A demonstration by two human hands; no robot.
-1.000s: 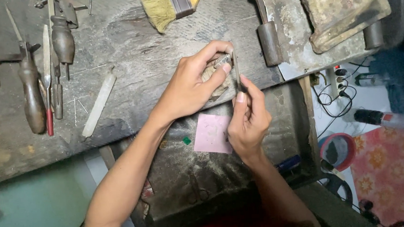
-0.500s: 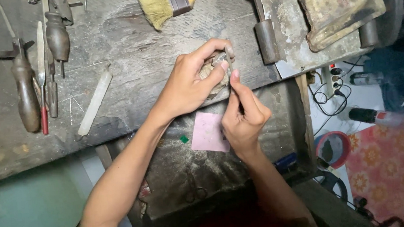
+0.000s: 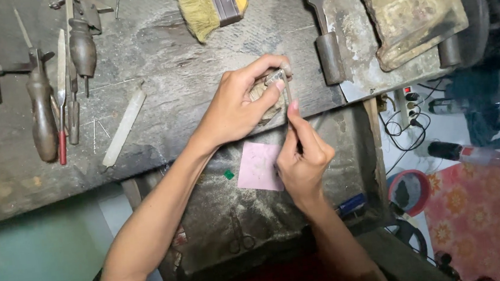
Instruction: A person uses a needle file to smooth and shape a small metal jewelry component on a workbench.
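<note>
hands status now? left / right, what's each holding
Left hand: closed, pinching a small metal piece at the workbench edge.
Right hand: closed on a thin tool touching that piece.

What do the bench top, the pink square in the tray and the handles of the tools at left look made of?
Worn grey workbench top: looks like wood, with grain and cracks, matt and grimy. Flat pink square: probably paper or card, thin, matt. Dark rounded tool handles: likely wood, smooth and darkened, with metal shafts.
</note>
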